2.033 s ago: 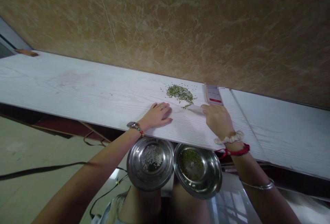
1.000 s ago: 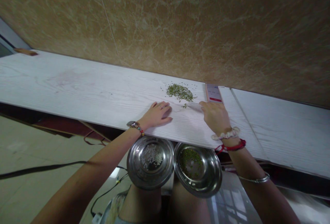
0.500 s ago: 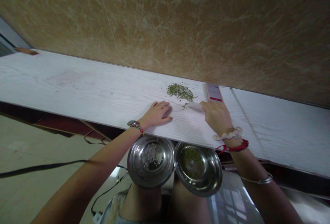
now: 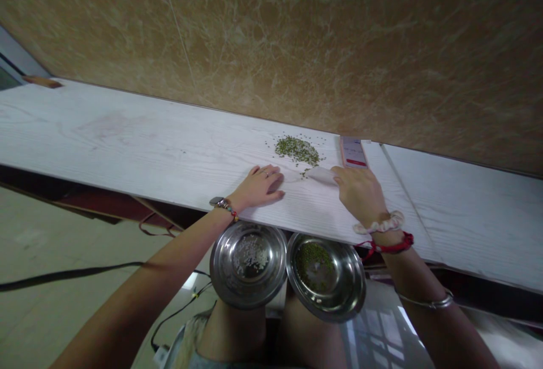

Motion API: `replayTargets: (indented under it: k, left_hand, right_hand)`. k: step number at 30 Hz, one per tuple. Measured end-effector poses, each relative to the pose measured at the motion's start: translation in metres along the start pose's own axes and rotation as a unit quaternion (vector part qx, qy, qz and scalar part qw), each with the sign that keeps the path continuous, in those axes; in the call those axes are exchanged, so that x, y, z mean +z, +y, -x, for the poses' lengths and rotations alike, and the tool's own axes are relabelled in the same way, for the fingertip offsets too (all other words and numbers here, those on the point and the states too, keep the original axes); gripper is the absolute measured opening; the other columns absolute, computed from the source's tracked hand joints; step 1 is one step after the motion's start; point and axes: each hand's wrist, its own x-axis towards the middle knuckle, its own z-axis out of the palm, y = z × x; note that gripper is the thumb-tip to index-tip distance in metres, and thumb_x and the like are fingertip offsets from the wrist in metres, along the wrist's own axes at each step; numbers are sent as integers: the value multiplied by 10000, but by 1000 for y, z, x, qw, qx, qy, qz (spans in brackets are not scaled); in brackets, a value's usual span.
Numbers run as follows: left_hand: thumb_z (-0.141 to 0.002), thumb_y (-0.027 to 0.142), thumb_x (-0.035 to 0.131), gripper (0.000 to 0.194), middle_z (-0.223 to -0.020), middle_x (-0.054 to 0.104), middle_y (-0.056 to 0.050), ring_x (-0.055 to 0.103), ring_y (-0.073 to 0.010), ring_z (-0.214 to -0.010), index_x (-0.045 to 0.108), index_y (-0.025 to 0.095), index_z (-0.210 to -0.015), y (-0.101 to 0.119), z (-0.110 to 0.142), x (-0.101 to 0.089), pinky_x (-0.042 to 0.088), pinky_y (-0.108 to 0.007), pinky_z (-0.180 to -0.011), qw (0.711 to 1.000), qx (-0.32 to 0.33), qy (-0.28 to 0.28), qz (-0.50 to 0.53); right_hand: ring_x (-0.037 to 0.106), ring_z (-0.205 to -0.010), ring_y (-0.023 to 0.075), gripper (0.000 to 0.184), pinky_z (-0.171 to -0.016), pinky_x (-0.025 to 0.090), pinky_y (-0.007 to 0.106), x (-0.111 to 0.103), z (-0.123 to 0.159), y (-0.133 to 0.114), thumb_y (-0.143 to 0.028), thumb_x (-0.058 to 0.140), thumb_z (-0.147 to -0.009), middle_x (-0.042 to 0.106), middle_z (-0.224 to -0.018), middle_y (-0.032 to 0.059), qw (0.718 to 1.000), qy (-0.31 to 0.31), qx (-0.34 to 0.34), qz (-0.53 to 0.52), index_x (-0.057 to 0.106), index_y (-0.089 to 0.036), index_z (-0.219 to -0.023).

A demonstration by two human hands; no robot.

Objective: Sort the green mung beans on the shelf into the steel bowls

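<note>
A small heap of green beans [image 4: 297, 150] lies on the white wood-grain table [image 4: 139, 148] near the wall. My left hand [image 4: 259, 186] rests flat on the table, fingers stretched toward the heap. My right hand [image 4: 358, 192] is closed on a small white card [image 4: 322, 175] whose edge touches a few stray beans below the heap. On my lap below the table edge sit two steel bowls: the left bowl [image 4: 248, 264] holds white grains, the right bowl [image 4: 326, 276] holds green beans.
A phone [image 4: 353, 151] with a lit screen lies on the table just right of the heap, against the marbled brown wall [image 4: 297, 35]. A seam [image 4: 403, 188] splits the table right of my right hand. Dark cables [image 4: 63, 277] run over the floor at left.
My right hand shifted the white card slightly back and forth beside the stray beans. My left hand stayed put. The view drifted a little.
</note>
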Motion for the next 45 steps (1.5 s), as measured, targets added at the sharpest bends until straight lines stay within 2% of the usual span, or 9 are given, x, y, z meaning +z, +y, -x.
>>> replayTargets:
  k: [5,16,25,36,41,45]
  left_hand:
    - [-894,443,504,430,-1435,470,-121,395,-292,-1342,518,193,-1244,0,0,0,271,-511,-1115,1000,-2,0,4]
    - [-896,440,505,414,-1445,463,-108,389,-295,-1348,523,205,-1236,0,0,1,275,-520,-1114,1000,-5,-4,6]
    - [-890,444,505,426,-1439,468,-112,397,-292,-1340,520,200,-1239,-2,0,3,276,-511,-1110,1000,1,5,4]
    - [-881,456,518,422,-1432,479,-88,412,-291,-1329,528,229,-1238,-4,-1,5,280,-507,-1112,1000,0,9,11]
    - [-887,444,513,429,-1445,465,-104,394,-296,-1344,522,212,-1248,-2,-1,3,278,-512,-1112,1000,-2,2,7]
    - [-887,437,520,440,-1451,457,-115,394,-298,-1345,521,198,-1256,-1,-1,1,276,-507,-1116,1000,-10,-6,3]
  right_hand:
    - [598,-799,218,282,-787,361,328,-2,0,-2,-112,422,-869,719,-821,86,1000,-22,-17,-8,677,-149,-986]
    - [593,-775,203,272,-739,357,311,-13,10,-2,-103,442,-857,713,-780,62,999,7,-46,-14,681,-167,-968]
    - [592,-794,209,281,-741,355,323,-10,5,-2,-101,437,-863,710,-796,75,999,-14,-46,-20,683,-158,-987]
    - [588,-796,215,287,-749,363,336,-16,15,2,-124,419,-873,710,-828,89,999,1,-38,-32,673,-154,-1004]
    - [588,-793,211,292,-742,356,332,-13,10,-3,-106,425,-859,712,-824,85,999,-12,-39,-27,675,-159,-1000]
    - [596,-785,206,284,-743,361,326,-12,18,-3,-94,431,-853,718,-817,82,999,-5,-43,-29,676,-153,-984]
